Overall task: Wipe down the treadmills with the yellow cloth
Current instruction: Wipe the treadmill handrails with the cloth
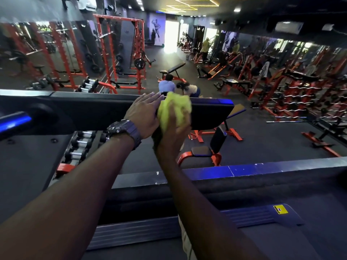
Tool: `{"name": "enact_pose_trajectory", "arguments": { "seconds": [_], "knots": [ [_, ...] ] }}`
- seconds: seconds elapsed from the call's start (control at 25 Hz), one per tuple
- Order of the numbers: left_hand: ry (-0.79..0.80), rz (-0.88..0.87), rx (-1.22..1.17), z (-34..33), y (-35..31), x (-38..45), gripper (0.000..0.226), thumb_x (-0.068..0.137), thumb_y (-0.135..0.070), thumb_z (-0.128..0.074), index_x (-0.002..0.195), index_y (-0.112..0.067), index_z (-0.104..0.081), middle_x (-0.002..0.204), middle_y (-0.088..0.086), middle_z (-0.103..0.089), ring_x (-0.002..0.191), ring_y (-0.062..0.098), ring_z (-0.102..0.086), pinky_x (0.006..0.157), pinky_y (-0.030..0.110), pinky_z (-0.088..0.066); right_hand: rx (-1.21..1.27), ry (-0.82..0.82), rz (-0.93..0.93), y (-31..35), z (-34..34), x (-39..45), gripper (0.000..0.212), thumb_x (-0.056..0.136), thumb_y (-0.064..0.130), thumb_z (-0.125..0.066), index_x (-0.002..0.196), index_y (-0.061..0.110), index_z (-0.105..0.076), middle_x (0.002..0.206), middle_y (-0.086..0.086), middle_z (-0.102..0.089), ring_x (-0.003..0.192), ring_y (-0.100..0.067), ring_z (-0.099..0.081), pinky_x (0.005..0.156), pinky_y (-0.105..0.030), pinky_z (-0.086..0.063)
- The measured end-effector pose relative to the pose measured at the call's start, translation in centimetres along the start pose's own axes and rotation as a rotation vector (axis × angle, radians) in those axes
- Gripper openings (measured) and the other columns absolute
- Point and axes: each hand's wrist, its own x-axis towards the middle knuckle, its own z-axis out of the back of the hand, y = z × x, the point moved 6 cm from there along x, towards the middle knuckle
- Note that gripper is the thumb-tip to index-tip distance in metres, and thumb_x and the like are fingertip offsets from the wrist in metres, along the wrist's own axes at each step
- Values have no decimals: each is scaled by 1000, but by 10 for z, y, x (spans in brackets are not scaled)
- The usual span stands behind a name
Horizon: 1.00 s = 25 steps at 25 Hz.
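Gripping a bunched yellow cloth [174,109], the right hand [175,131] presses it against the dark top panel of a treadmill console [90,109], fingers curled round the fabric so the cloth bulges above the knuckles. Beside it, the left hand [145,113] lies flat on the same panel, fingers straight and close together, touching the cloth's left edge; a dark wristwatch [124,131] sits on that wrist. Both bare forearms reach forward from the bottom of the view.

The console runs across the middle of the picture, from a blue-lit handle [15,121] at the far left to its right end just past the cloth. Below the arms lies a ribbed dark foot rail [135,231] with a small yellow warning sticker [280,209] at its right end.

Beyond the treadmill the gym floor [272,139] drops away, with red squat racks [120,53], dumbbells [80,141], a red-framed adjustable seat [206,151], and two people [178,87] crouched near a weight bench, well apart from the treadmill.

Judging by this, the wiping of the console top is under way, with the cloth near the right end. The next move likely calls for drawing the cloth along the panel under steady pressure, the flat left hand bracing or lifting clear, then on to the handle and rails.
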Motion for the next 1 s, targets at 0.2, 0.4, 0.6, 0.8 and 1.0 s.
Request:
{"name": "enact_pose_trajectory", "arguments": {
  "seconds": [0.2,0.4,0.6,0.8,1.0],
  "knots": [
    [78,-25,24,5,2,-1,73,78,-11,-51,148,-6,-33,156,11,-31,147,24,-24,122,35,-11,-19,-55,-89,-49,24,6,95,58,-7,-66,141,32,-40,145,-11,-34,129,-32,-40,102,-51,-44],
    [28,51,235,31,46,-36,78,73,-29,-38,145,-1,-36,152,18,-37,144,30,-31,120,37,-12,-152,180,352,5,-7,-9,88,65,-1,-67,144,33,-47,148,-12,-39,122,-37,-45,102,-44,-40],
    [-2,105,184,32,52,-48,77,72,-26,-40,144,0,-39,151,19,-38,142,33,-33,122,40,-16,-159,41,31,-15,21,19,96,62,-1,-64,145,42,-43,149,-7,-35,119,-31,-39,96,-44,-45],
    [-17,90,128,31,57,-47,79,67,-20,-39,144,-1,-40,150,18,-40,142,32,-33,121,42,-19,-281,239,590,-11,-3,-11,86,69,-4,-62,143,40,-49,146,-3,-38,108,-38,-51,90,-46,-44],
    [-83,118,143,26,54,-47,75,70,-23,-41,142,-2,-44,148,16,-44,140,31,-37,121,39,-20,-262,90,106,10,8,19,95,60,4,-62,146,39,-42,143,-8,-38,114,-34,-44,94,-42,-39]
  ]
}}
